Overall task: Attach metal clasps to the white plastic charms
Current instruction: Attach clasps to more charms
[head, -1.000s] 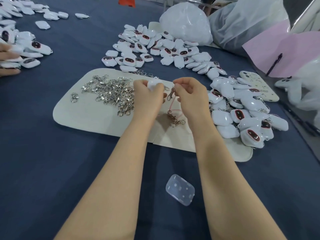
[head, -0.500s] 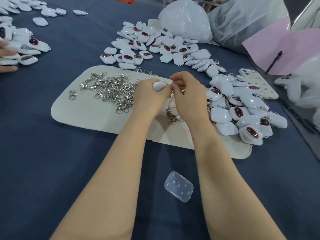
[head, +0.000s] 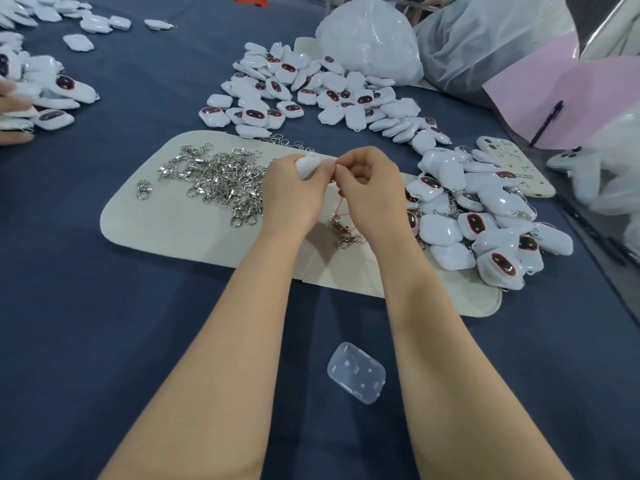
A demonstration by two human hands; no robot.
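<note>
My left hand (head: 294, 192) grips a white plastic charm (head: 307, 166) above the cream mat (head: 145, 223). My right hand (head: 370, 188) touches it fingertip to fingertip and pinches something small at the charm's edge; the pinched piece is hidden by the fingers. Below the hands, a thin pink cord hangs down to a metal clasp (head: 343, 232) lying on the mat. A pile of loose silver clasps (head: 221, 178) lies left of my left hand. Charms with clasps on them are heaped to the right (head: 485, 220).
A larger heap of white charms (head: 311, 91) lies behind the mat, with white plastic bags (head: 370, 39) beyond. A clear plastic lid (head: 356, 373) sits on the blue cloth between my forearms. Another person's hand (head: 14, 98) works among charms at the far left. A phone (head: 516, 164) lies at right.
My two hands have closed together: the right hand moved left up against the charm in my left hand, and the hanging clasp now rests lower on the mat.
</note>
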